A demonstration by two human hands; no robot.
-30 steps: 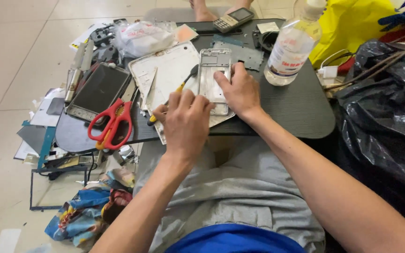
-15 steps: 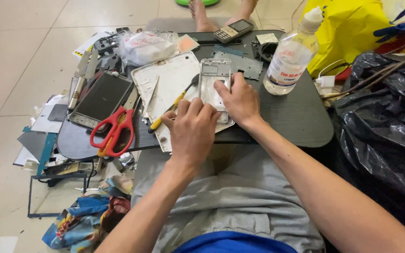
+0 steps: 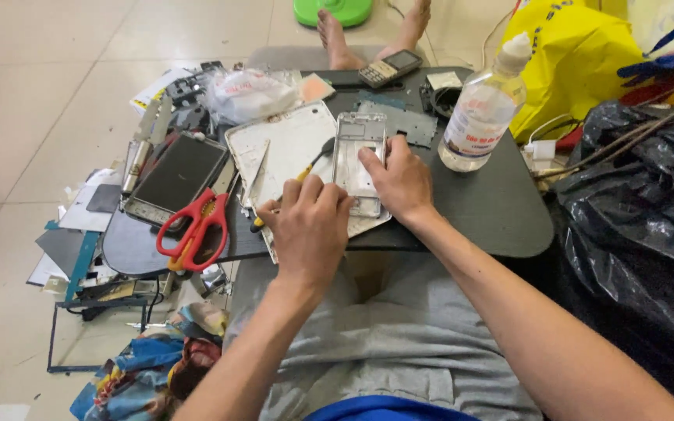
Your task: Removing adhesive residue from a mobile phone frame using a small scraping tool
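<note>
My right hand (image 3: 399,181) pressed flat, fingers open, on the silver rectangular metal phone frame (image 3: 359,160).

The frame's long axis ran twelve to six, just at eleven o'clock of that hand; my left hand (image 3: 310,226), closed on the yellow-handled black-tipped screwdriver (image 3: 294,181), sat at seven o'clock, farther off. I saw red-handled scissors (image 3: 194,226) well apart at nine.

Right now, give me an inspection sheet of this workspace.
Surface: dark low table, crowded on its left half.
Job's things: silver phone frame lying on a white back cover; yellow-handled screwdriver.
Clutter: red scissors, dark tablet, clear bottle, plastic bag, keypad phone.
Hands: left hand grips the screwdriver; right hand presses the frame.
Cables: white cable by the table's right edge.
Surroundings: tiled floor, yellow bag, black bag.
</note>
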